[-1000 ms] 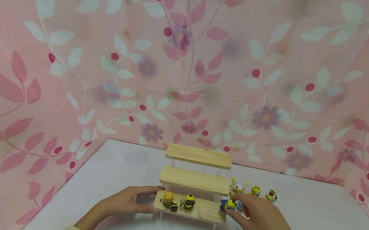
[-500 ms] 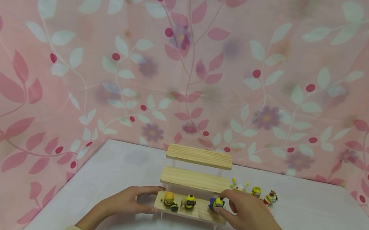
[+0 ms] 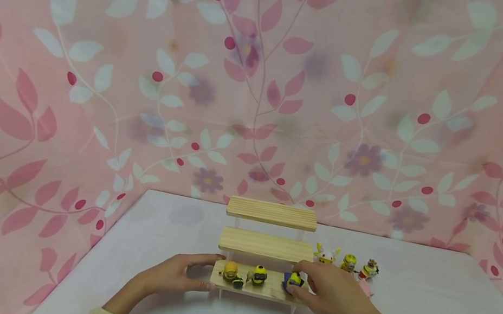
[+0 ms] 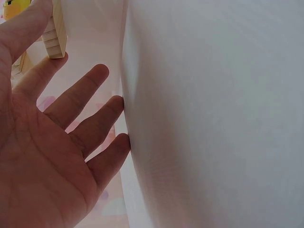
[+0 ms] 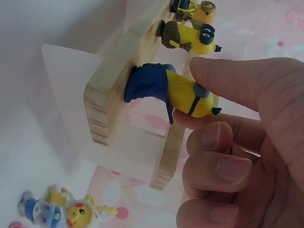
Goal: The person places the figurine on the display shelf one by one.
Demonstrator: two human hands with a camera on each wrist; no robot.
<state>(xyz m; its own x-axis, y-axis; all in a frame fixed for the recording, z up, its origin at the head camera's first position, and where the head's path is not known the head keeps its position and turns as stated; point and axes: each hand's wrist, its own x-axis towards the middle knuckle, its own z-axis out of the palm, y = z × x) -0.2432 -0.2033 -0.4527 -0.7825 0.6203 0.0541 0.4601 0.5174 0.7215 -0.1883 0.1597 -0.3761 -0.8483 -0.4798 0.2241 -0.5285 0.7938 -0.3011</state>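
A three-tier wooden display stand (image 3: 267,245) stands on the white table. Thumb and index finger of my left hand (image 3: 177,273) hold the left end of its lowest board; in the left wrist view the other fingers are spread. My right hand (image 3: 333,293) pinches a yellow minion figurine (image 5: 183,95) in blue clothing, with thumb and index finger at its head. It is upright, its base at the board's right end. Farther left on this board are a minion figurine with dark goggles (image 3: 259,275) and an orange-yellow figurine (image 3: 230,270) with a small dark piece in front.
Right of the stand, on the white table (image 3: 454,310), are a white-and-yellow figurine (image 3: 326,254), a yellow one (image 3: 349,262) and one with a red base (image 3: 369,270). A small blue-and-white figurine (image 5: 40,209) shows in the right wrist view. Floral pink cloth (image 3: 261,98) hangs behind.
My right hand has moved left with the blue-clothed minion figurine, from the board's right edge onto its right part, and the figurine stands straighter. My left hand keeps its place.
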